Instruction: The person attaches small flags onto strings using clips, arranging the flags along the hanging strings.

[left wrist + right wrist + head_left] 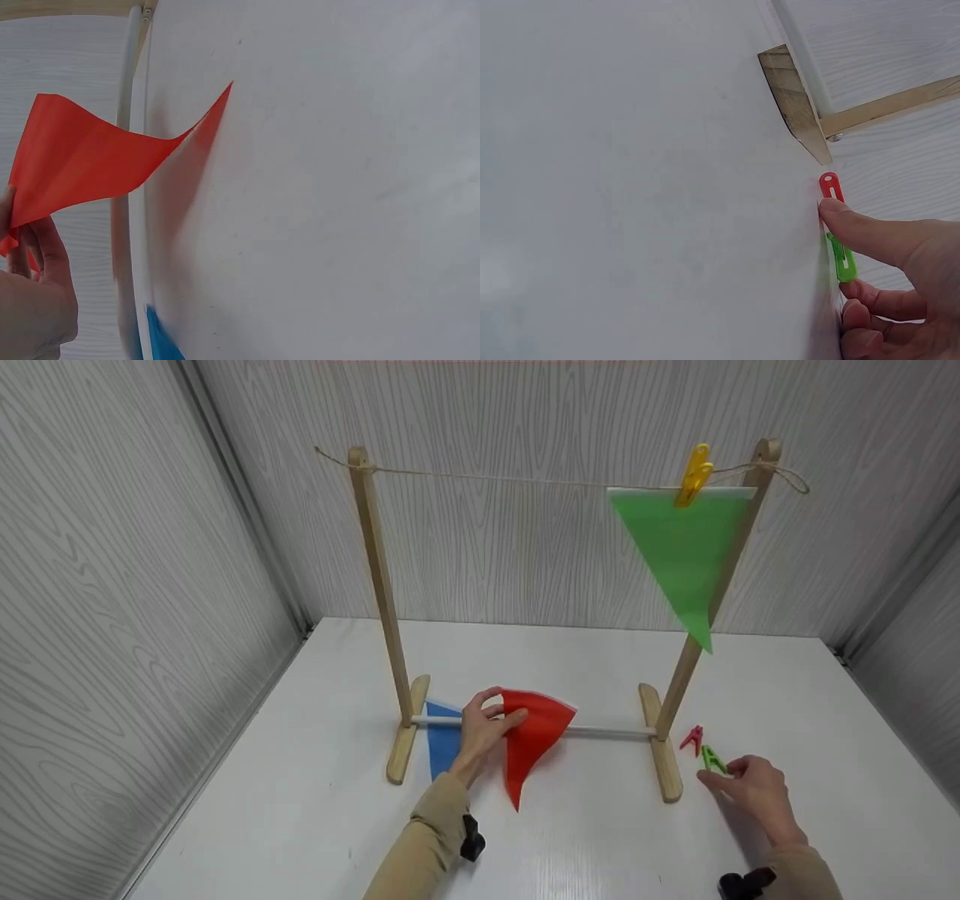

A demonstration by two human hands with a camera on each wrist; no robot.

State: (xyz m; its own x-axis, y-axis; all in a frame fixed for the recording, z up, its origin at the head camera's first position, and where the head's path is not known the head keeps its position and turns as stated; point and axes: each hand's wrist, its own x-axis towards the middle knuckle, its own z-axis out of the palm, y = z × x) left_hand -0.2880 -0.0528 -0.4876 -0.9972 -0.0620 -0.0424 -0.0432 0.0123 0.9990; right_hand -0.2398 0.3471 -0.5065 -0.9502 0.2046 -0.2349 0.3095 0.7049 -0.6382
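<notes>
My left hand (484, 731) pinches a red triangular pennant (536, 735) near its upper left corner, thumb in front; its point hangs down. In the left wrist view the red pennant (90, 157) bends away from the fingers. Behind that hand, a blue pennant (444, 742) lies partly hidden at the white crossbar (611, 731). At the right, my right hand (754, 791) is low at the table, thumb and forefinger on either side of a green clothespin (844, 259), fingertips right at it. A pink-red clothespin (694, 739) lies just beyond.
Two wooden posts (382, 585) on long feet (660, 769) carry a twine line (487, 477). A green pennant (686, 555) hangs at its right end under a yellow clothespin (694, 476). Grained panels (487, 555) enclose the white table (300, 810) at the back and sides.
</notes>
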